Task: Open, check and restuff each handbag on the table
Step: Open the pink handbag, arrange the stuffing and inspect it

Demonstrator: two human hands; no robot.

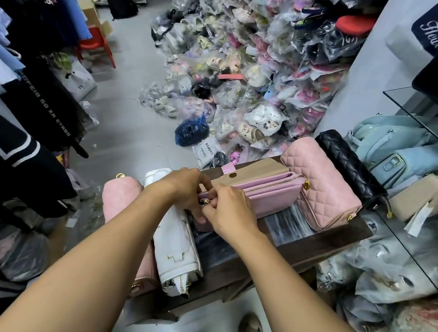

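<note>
An open pink handbag (273, 194) lies in the middle of the small dark table (322, 238), its beige-lined flap (255, 170) folded back and a gold zipper running along the top. My left hand (187, 190) grips the bag's left end. My right hand (227, 210) pinches the zipper pull at that same end. A white handbag (174, 243) and a pink quilted bag (122, 203) stand to the left. Another pink quilted bag (325, 184) and a black quilted bag (351, 166) stand to the right.
Light blue bags (403, 149) and a beige bag (421, 196) crowd a glass shelf (434, 133) at right. A large heap of plastic-wrapped shoes (253, 61) fills the floor behind the table. Dark clothes (7, 126) hang on the left. A red chair (94, 43) stands far back.
</note>
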